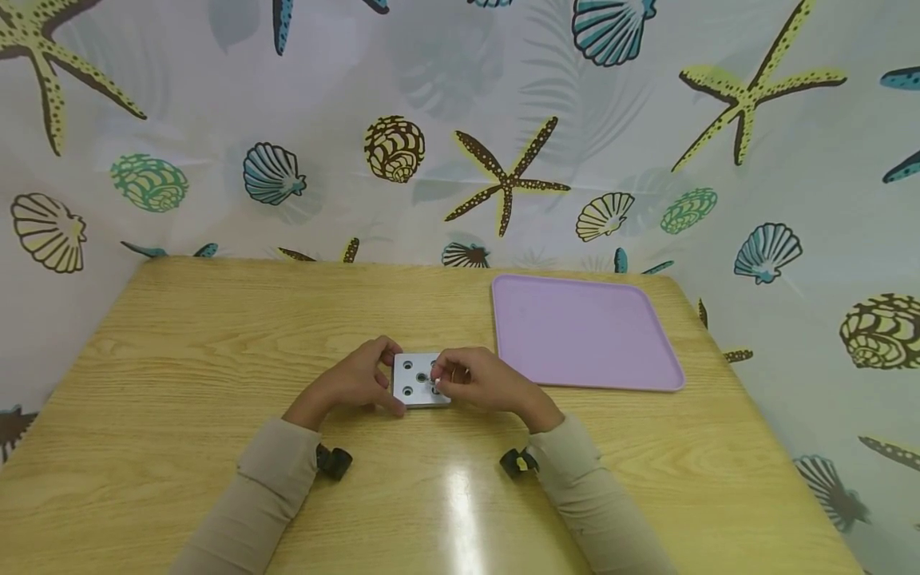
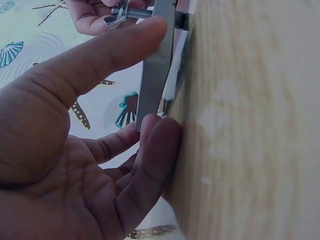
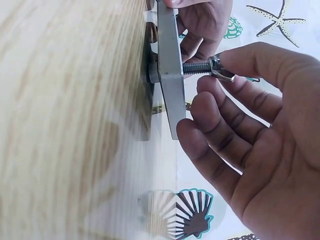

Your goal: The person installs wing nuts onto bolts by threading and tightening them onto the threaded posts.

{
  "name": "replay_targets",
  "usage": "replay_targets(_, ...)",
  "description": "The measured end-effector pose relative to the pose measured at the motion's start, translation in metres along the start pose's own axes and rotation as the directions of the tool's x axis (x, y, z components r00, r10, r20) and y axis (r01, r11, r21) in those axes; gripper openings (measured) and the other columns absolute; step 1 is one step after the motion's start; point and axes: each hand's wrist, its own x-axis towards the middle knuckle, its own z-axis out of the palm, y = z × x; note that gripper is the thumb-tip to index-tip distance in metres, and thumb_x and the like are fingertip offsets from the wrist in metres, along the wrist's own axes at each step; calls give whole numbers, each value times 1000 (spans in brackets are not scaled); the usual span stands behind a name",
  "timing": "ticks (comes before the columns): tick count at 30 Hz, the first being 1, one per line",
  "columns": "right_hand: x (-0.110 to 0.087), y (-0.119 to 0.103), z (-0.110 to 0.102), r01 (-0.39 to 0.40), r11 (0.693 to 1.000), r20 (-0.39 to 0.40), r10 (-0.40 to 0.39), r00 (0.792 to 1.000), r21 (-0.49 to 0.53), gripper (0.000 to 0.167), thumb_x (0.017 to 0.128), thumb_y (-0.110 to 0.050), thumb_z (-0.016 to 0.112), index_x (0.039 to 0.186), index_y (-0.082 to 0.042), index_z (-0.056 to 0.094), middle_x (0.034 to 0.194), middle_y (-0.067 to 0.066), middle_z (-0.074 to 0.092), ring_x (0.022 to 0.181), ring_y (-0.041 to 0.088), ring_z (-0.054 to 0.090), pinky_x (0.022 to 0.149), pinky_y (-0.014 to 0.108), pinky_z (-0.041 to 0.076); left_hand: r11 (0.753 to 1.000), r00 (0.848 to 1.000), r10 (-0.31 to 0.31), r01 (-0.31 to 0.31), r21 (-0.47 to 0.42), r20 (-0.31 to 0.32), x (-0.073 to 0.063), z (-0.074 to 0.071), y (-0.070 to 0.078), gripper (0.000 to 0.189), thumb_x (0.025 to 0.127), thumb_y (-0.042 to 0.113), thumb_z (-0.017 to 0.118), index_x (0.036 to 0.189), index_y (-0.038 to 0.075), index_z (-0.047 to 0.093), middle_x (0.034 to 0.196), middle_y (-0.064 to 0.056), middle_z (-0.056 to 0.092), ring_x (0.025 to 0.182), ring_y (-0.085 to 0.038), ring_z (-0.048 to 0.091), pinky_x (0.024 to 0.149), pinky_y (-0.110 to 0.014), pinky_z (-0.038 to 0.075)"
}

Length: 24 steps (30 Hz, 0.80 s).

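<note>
A silver metal plate (image 1: 420, 394) with several round holes lies in front of the person. The left hand (image 1: 359, 377) grips its left side, thumb at the near edge and fingers at the far edge. From the plate (image 3: 171, 75) a threaded bolt (image 3: 196, 68) sticks out, and a wing nut (image 3: 220, 71) sits near the bolt's free end. With thumb and forefinger, the right hand (image 1: 480, 380) pinches this wing nut, while its other fingers curl beside the plate. In the left wrist view, the wing nut (image 2: 116, 20) shows beyond the left thumb.
A light purple tray (image 1: 585, 331) lies on the wooden table (image 1: 251, 319), to the right of and behind the plate. Behind the table hangs a cloth (image 1: 323, 96) printed with shells and starfish. Each wrist carries a small black camera.
</note>
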Motion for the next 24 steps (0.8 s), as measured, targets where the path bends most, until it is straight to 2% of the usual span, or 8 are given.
replay_targets(15, -3, 2, -4, -38, 999, 9, 38, 999, 12, 14, 97, -12, 62, 109, -7, 67, 90, 6, 69, 80, 8, 59, 72, 21, 52, 1000, 1000, -3, 3, 0, 5, 1, 1, -1, 84, 67, 12, 92, 135, 5, 43, 130, -16, 48, 98, -25, 57, 63, -32, 55)
replay_targets(24, -3, 2, -6, -29, 1000, 17, 29, 999, -5, 25, 97, -7, 57, 120, -8, 65, 89, 6, 69, 74, 8, 57, 66, 20, 49, 1000, 1000, -8, 8, 10, 3, 2, 1, -1, 84, 67, 12, 92, 135, 5, 43, 129, -16, 47, 98, -25, 56, 64, -31, 55)
